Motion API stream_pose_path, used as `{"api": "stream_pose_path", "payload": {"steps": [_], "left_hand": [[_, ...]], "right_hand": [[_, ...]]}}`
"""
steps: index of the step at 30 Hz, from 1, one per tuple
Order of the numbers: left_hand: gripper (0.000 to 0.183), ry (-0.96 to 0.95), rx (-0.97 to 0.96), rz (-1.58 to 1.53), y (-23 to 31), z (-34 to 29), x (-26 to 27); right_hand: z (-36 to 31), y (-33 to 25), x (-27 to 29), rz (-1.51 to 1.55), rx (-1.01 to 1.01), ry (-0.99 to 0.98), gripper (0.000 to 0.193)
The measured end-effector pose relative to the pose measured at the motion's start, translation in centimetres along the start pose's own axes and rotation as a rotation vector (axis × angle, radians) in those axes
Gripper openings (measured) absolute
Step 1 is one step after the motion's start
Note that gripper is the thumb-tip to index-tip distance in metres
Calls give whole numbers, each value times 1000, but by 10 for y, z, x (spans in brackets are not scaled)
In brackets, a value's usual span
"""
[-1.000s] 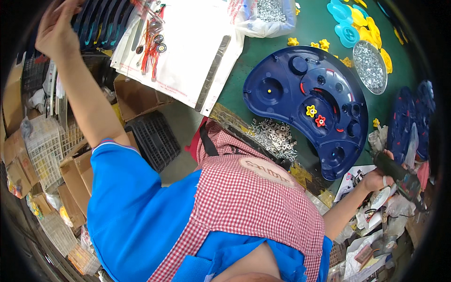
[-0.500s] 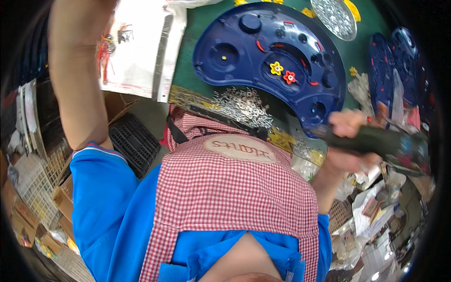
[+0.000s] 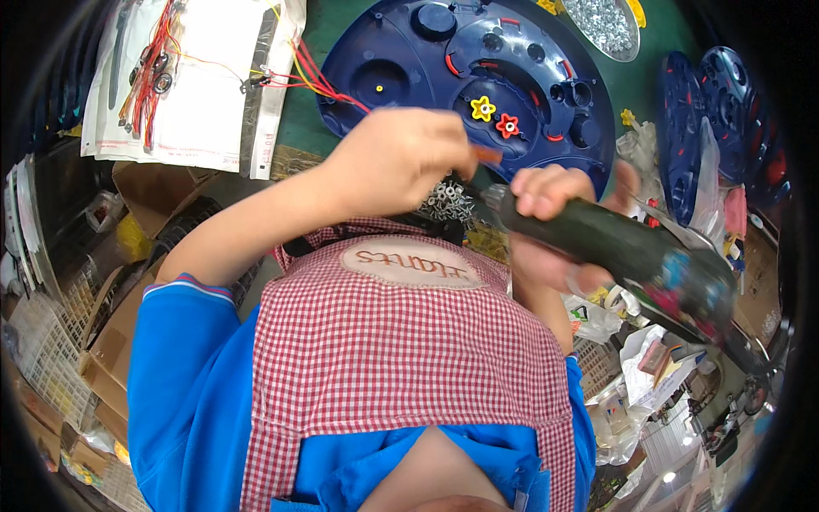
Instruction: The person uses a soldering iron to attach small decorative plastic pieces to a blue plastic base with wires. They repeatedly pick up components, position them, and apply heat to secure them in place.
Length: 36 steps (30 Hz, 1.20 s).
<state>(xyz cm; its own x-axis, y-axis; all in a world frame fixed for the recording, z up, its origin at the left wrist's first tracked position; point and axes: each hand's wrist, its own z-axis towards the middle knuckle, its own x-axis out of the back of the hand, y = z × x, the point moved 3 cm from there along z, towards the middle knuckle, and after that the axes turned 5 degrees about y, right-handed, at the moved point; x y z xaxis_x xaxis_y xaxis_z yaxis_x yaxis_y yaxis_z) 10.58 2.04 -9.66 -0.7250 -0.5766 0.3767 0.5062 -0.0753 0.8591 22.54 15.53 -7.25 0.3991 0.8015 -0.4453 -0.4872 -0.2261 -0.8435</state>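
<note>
My right hand is wrapped round a dark electric screwdriver, its tip pointing left. My left hand is closed in front of the blue curved plastic shell, close to the screwdriver's tip. Red and yellow wires run from the white sheet into my left fist. A small reddish-brown end, blurred, shows at its fingertips. A yellow star-shaped piece and a red one sit in the shell. Below the left hand lies a pile of screws, partly hidden.
A white plastic sheet with a bundle of wires lies at the left. A metal dish of screws stands at the far right. More blue shells lie at the right, beside clear plastic bags. Cardboard boxes are at the lower left.
My left hand has come back from the far left to the middle, drawing wires with it. My right hand has brought the screwdriver leftward and nearer. The view has shifted slightly.
</note>
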Motion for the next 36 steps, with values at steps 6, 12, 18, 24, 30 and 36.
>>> {"api": "stream_pose_path", "payload": {"steps": [6,12,18,24,30,36], "left_hand": [[22,-72,-140,335,7,-7,-21],[17,-26,-227,429,10,-2,-23],[30,-31,-204,380,15,9,-24],[28,21,-66,376,-5,55,-23],[12,-58,-107,283,-29,63,-50],[15,-73,-74,239,-36,63,-56]], "right_hand": [[11,-17,-7,86,30,-76,100],[18,-26,-5,81,47,-105,97],[24,-35,4,105,94,-37,96],[38,-33,35,9,243,77,98],[45,-26,47,-121,261,107,100],[45,-13,39,-209,254,112,105]]}}
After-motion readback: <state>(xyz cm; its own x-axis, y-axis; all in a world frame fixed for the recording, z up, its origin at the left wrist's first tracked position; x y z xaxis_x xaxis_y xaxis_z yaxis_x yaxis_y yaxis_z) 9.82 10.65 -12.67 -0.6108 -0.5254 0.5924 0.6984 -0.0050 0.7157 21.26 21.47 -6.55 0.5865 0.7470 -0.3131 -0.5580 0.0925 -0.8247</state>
